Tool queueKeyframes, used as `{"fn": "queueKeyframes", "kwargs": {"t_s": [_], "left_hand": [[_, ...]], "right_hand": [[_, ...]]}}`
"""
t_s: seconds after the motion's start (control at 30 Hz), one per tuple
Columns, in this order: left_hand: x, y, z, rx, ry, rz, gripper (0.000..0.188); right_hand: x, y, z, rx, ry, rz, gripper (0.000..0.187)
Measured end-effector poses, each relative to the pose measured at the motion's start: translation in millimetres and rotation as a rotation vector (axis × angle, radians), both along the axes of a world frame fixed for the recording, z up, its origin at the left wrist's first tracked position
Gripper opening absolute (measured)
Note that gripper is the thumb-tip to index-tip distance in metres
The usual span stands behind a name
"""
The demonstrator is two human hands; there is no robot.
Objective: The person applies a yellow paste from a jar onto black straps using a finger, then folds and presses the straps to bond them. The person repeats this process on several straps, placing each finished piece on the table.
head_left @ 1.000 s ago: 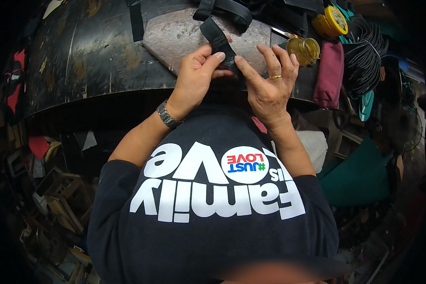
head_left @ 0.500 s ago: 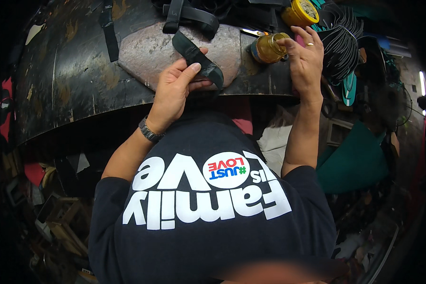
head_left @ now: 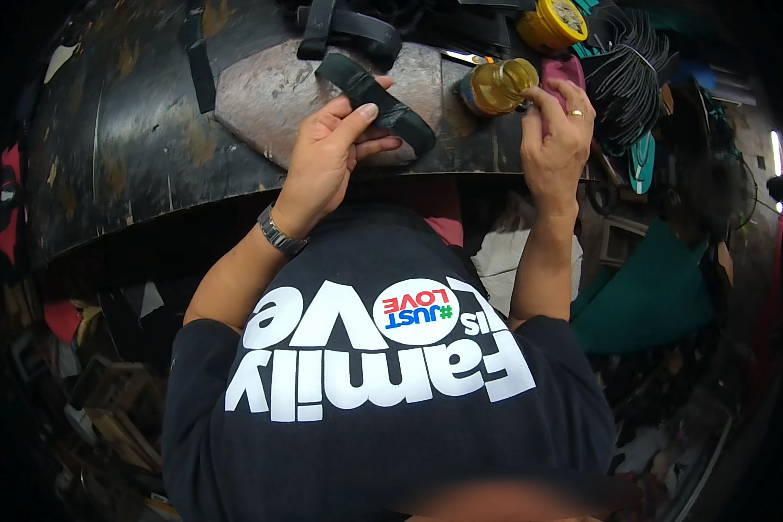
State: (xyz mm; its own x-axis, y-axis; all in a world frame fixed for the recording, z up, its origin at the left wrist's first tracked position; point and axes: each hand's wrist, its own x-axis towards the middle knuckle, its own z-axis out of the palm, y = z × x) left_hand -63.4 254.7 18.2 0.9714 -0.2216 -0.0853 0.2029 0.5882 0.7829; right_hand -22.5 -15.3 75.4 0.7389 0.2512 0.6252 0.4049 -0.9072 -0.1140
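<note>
My left hand (head_left: 331, 157) grips a dark flat strap (head_left: 376, 97) and holds it over a worn stone-like slab (head_left: 261, 96) on the dark workbench (head_left: 122, 157). A metal watch sits on that wrist. Off to the right, my right hand (head_left: 555, 143), wearing a ring, has its fingertips at the mouth of a small amber jar (head_left: 496, 85) lying at the bench edge. Whether the fingers pinch something thin there is too small to tell.
More black straps (head_left: 348, 24) lie at the back of the bench. A yellow round tin (head_left: 552, 21) and a bundle of black cords (head_left: 625, 74) sit at the back right. Green material (head_left: 652, 296) and scraps crowd the floor on the right.
My right hand let go of the strap and moved right to the amber jar. My left hand kept hold of the strap and stayed over the slab.
</note>
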Motion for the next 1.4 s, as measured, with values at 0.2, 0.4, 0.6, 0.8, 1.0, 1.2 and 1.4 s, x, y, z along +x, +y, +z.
{"fn": "queueKeyframes", "kwargs": {"t_s": [0.2,0.4,0.6,0.8,1.0,1.2,1.4], "left_hand": [[-0.9,-8.2,2.4,0.021,0.012,0.011,0.038],[-4.5,-7.3,6.3,0.081,-0.027,-0.003,0.038],[-6.4,-9.4,-1.6,0.141,-0.054,0.004,0.038],[-9.0,10.8,17.0,0.122,-0.018,0.05,0.038],[-6.3,110.0,67.2,0.415,-0.129,0.219,0.034],[49.6,212.5,67.0,0.643,-0.131,0.377,0.043],[96.1,253.9,12.7,1.923,-0.021,0.403,0.053]], "right_hand": [[-29.4,31.9,0.7,0.405,0.153,0.224,0.036],[-38.9,69.3,-13.6,0.36,0.204,0.373,0.042],[-40.7,77.7,-19.0,0.194,0.161,0.345,0.039],[-45.6,91.4,-11.6,0.364,0.28,0.515,0.043],[-32.6,93.9,-24.0,0.997,0.516,0.604,0.062],[-34.5,91.3,-41.5,1.085,0.726,0.586,0.063],[-34.5,84.2,-40.1,1.012,0.709,0.585,0.061]]}}
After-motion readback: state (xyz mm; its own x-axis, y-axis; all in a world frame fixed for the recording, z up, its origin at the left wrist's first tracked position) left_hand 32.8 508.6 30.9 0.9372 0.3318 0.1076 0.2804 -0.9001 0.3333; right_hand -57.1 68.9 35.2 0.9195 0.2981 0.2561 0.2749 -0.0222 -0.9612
